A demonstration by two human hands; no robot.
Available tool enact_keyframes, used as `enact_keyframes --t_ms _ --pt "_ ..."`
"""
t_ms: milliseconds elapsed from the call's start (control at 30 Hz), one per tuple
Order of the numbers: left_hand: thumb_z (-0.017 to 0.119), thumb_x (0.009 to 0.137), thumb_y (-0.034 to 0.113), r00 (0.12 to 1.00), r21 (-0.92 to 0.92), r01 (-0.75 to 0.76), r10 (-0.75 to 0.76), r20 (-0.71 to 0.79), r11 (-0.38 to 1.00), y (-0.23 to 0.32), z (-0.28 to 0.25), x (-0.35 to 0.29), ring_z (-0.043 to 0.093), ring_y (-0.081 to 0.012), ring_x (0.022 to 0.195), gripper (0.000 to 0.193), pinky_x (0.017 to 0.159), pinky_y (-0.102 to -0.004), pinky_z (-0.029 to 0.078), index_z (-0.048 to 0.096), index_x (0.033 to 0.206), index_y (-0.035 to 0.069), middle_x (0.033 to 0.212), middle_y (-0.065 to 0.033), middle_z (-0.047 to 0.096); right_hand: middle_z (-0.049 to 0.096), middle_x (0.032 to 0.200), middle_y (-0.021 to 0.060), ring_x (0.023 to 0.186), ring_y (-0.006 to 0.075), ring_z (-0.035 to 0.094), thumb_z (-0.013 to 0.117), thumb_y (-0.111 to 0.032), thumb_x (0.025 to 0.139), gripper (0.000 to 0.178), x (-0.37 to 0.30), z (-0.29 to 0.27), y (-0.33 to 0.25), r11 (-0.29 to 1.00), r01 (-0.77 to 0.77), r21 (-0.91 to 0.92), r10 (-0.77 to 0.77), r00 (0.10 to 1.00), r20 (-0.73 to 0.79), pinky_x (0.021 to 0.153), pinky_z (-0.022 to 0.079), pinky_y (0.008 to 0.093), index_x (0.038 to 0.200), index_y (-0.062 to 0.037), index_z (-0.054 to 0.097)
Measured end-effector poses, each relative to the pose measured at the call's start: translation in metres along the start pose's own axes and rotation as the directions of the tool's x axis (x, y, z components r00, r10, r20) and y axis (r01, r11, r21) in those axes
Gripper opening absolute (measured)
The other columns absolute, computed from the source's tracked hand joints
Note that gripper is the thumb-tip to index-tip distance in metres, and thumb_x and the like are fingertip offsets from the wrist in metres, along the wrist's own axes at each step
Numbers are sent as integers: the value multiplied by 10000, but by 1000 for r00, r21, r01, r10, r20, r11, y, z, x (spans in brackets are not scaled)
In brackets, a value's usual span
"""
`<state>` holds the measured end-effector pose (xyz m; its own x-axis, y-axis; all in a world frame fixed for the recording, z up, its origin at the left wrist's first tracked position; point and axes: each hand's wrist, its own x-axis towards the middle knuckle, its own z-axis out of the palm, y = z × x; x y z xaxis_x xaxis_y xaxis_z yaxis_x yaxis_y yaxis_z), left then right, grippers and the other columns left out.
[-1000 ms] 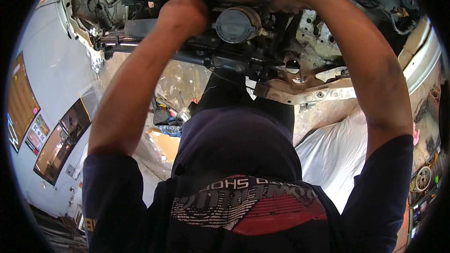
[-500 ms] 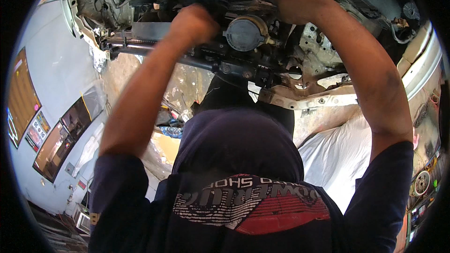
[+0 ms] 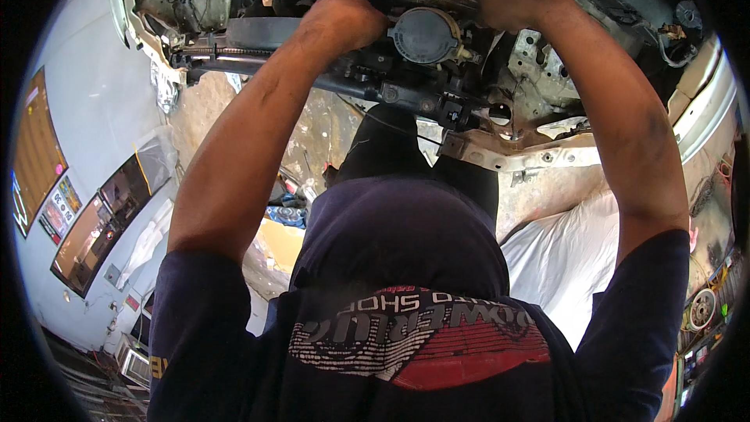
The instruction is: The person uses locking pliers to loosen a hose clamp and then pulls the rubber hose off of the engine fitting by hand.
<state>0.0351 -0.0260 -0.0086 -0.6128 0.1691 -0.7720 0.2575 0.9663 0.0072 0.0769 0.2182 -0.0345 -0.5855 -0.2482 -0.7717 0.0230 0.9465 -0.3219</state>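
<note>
Both my arms reach into the open front end of a car. My left hand is bent into a fist just left of a round grey cover with a pale rim. Its fingertips lie hidden in the dark parts, and what they grip is not visible. Across the cover, my right hand curls in beside dark hoses or wiring, its fingers mostly hidden behind its back. Beneath the cover runs a black crossbar with fittings on it.
A pale metal body panel with holes spans the right front. White sheeting drapes below it. Tools and a blue item lie on the floor at left. A light wall with windows stands farther left.
My left hand was blurred with motion and is now sharp, in about the same place beside the round cover. The whole car front has shifted slightly up and right in view.
</note>
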Motion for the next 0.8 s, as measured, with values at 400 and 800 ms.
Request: enact_keyframes --t_ms 400,800 --pt "803 838 287 942 -345 3 112 315 939 -39 -34 -1 671 -336 1160 486 1058 -462 497 730 1278 96 1295 -173 710 753 958 203 766 284 762 674 -74 872 303 -16 -39 -27 991 -31 -128 45 993 110 661 599 436 1166 -18 721" --pt "762 883 355 964 -13 -84 84 251 996 -13 -40 -20 685 -339 1150 440 1014 -445 521 748 1203 52 1266 -212 709 746 981 232 923 358 759 594 -1 859 280 1 -9 6 987 151 -62 -158 979 -132 774 603 453 1104 3 728"
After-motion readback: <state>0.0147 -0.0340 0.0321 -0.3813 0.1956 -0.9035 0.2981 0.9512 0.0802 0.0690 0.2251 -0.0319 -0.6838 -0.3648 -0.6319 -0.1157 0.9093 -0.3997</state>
